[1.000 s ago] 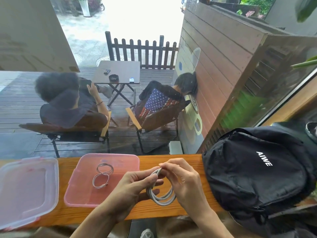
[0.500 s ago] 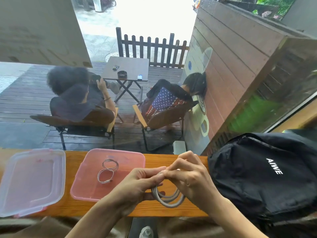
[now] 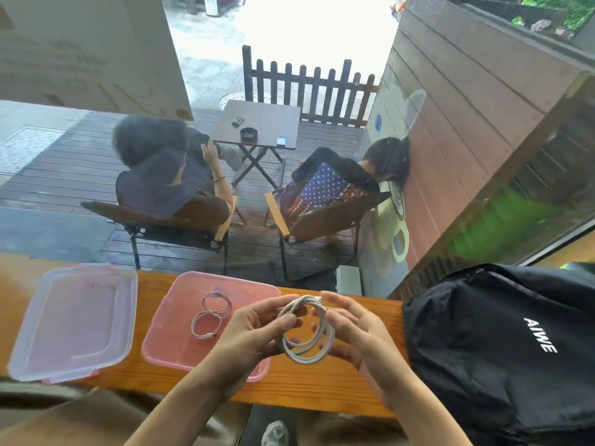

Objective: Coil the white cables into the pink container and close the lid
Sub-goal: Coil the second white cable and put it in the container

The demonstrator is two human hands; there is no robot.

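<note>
A coiled white cable (image 3: 306, 329) hangs between my two hands above the wooden counter. My left hand (image 3: 257, 333) pinches the coil's left side. My right hand (image 3: 357, 333) cups its right side, fingers curled around the loops. Just left of the hands, the open pink container (image 3: 170, 342) sits on the counter with a thin white cable (image 3: 211, 315) lying inside in a figure-eight. The container's clear lid (image 3: 74, 320) lies flat at the far left.
A black backpack (image 3: 502, 346) fills the counter's right end, close to my right hand. The wooden counter (image 3: 315, 384) runs along a glass window. Beyond the glass two people sit in chairs by a small table.
The coil has turned to face me and sits a little higher, nearer the container's right edge. My fingers have spread from a tight pinch at the top to the coil's sides.
</note>
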